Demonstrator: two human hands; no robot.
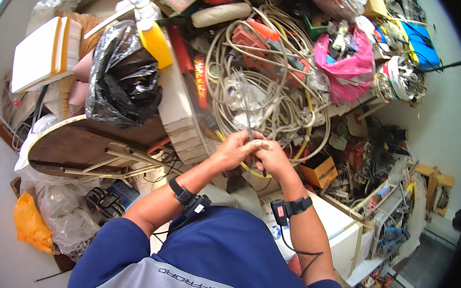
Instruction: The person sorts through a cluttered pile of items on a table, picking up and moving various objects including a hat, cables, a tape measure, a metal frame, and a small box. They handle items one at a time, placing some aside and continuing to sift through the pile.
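In the head view my left hand [234,151] and my right hand [271,157] meet at the centre, fingers curled together around a thin, dark, rod-like piece. Its kind cannot be told, and the fingers hide most of it. Just beyond the hands lie coils of pale cable [277,126] and a clear plastic bag [242,96]. Within the coils sits a red and grey power tool [253,40], partly covered by cable loops. A black strap with a small module is on each wrist.
Left of the coils are a black plastic bag [123,76], a bottle of yellow liquid [155,43] and a tipped round table [73,143]. A pink bag [350,68] stands at the right, above an orange box [319,170]. A white foam box [38,54] is at far left.
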